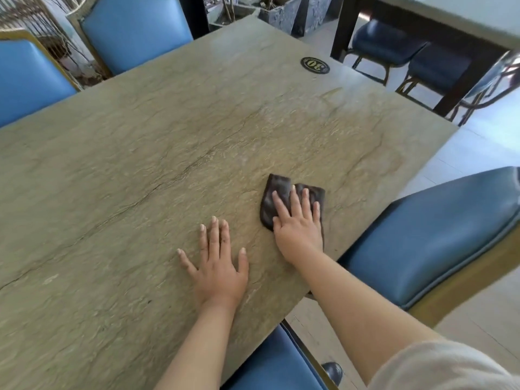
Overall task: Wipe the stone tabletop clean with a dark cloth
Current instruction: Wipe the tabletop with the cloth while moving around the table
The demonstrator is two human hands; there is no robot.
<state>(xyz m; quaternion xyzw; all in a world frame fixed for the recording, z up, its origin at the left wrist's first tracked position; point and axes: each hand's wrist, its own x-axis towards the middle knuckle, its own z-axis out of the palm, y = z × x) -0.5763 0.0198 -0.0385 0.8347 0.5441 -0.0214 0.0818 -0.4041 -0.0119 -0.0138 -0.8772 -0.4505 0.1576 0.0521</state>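
A greenish-brown stone tabletop (140, 164) with dark veins fills most of the view, in a room with a pale tiled floor. Nearest to the camera, a blue padded chair seat (270, 364) sits under the near edge of the table, and a light sleeve (450, 367) covers the person's right upper arm. The left hand (218, 266) lies flat on the stone, palm down, fingers straight and a little spread, thumb held out to the side; it holds nothing. Just beside it, to the right and slightly farther, the right hand (299, 229) presses flat on the dark cloth (277, 192), fingers straight and close together. The cloth is folded and lies near the right edge of the table; its long axis runs from the wrist away toward the far side, in line with the fingers. A second blue chair (439, 235) stands at the right edge. Farther, a round black badge (315, 65) with the number 30 sits near the far corner, and two blue chair backs (132, 32) stand on the left side.
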